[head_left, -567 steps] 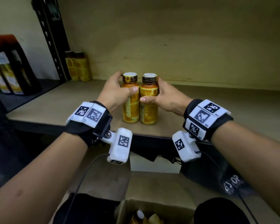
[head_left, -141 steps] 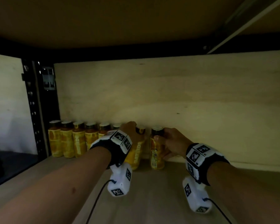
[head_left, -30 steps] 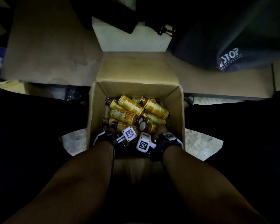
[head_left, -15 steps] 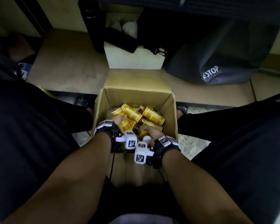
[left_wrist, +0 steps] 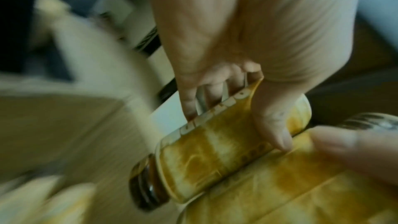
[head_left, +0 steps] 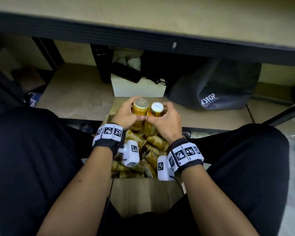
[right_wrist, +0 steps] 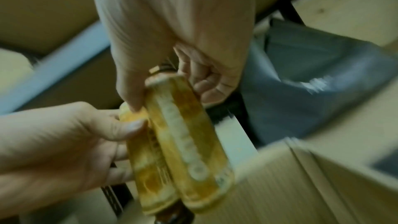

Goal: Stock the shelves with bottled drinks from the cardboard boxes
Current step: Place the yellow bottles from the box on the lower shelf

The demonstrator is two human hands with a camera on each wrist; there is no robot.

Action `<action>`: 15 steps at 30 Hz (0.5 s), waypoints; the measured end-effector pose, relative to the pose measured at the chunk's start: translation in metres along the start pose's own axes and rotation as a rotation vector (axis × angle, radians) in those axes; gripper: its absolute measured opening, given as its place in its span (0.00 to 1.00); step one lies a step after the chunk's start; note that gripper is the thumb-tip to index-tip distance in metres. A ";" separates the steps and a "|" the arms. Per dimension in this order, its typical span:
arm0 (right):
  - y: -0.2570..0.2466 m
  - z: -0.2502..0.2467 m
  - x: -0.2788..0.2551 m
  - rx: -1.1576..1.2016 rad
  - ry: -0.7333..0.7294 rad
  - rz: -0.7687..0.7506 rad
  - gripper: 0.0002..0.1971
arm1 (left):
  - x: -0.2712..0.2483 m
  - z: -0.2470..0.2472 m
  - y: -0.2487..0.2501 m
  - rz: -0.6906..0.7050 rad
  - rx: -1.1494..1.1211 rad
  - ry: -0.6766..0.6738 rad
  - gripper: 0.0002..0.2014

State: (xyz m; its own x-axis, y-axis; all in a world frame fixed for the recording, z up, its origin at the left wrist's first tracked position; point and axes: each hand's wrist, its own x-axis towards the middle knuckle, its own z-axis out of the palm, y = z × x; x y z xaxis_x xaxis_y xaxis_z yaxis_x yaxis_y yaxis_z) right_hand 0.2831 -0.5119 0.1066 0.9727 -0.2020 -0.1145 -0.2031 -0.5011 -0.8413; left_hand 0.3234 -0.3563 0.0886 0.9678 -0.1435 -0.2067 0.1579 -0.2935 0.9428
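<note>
An open cardboard box [head_left: 143,193] between my knees holds several amber bottles [head_left: 153,147] lying in a heap. My left hand [head_left: 125,114] grips one amber bottle [head_left: 140,106] above the box's far edge. In the left wrist view the left fingers [left_wrist: 189,101] wrap this bottle [left_wrist: 215,151], and its dark cap [left_wrist: 148,186] points down. My right hand [head_left: 166,122] grips a second bottle [head_left: 156,109] with its white cap up; the right wrist view shows that bottle [right_wrist: 187,134] in the curled fingers. The two bottles touch side by side.
The stocking shelf's dark front edge [head_left: 143,36] runs overhead. Below it the bottom shelf board [head_left: 75,91] carries a white box [head_left: 138,88] and a dark bag [head_left: 211,89]. My black-clad legs [head_left: 32,159] flank the cardboard box on both sides.
Both hands were down among the bottles in the box; now each has come up out of it holding one bottle. The head view has tilted up towards the shelf.
</note>
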 end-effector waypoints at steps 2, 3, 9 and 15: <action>-0.024 -0.020 0.002 0.124 0.057 -0.131 0.29 | 0.000 -0.013 0.034 0.146 0.018 0.015 0.37; -0.038 -0.030 0.005 0.145 0.071 -0.189 0.28 | -0.002 -0.020 0.051 0.209 0.026 0.026 0.37; -0.139 -0.101 0.015 0.094 0.032 -0.518 0.20 | -0.018 -0.067 0.168 0.449 0.155 0.035 0.33; -0.223 -0.141 0.041 0.148 0.144 -0.725 0.19 | -0.019 -0.101 0.264 0.663 0.272 0.121 0.23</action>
State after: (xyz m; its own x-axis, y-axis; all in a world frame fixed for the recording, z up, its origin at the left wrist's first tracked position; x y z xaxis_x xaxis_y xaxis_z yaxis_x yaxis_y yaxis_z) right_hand 0.3526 -0.5274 0.3644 0.8305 0.0223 0.5566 0.5096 -0.4338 -0.7430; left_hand 0.3666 -0.3352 0.3678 0.8605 -0.2718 0.4308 -0.5085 -0.4084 0.7581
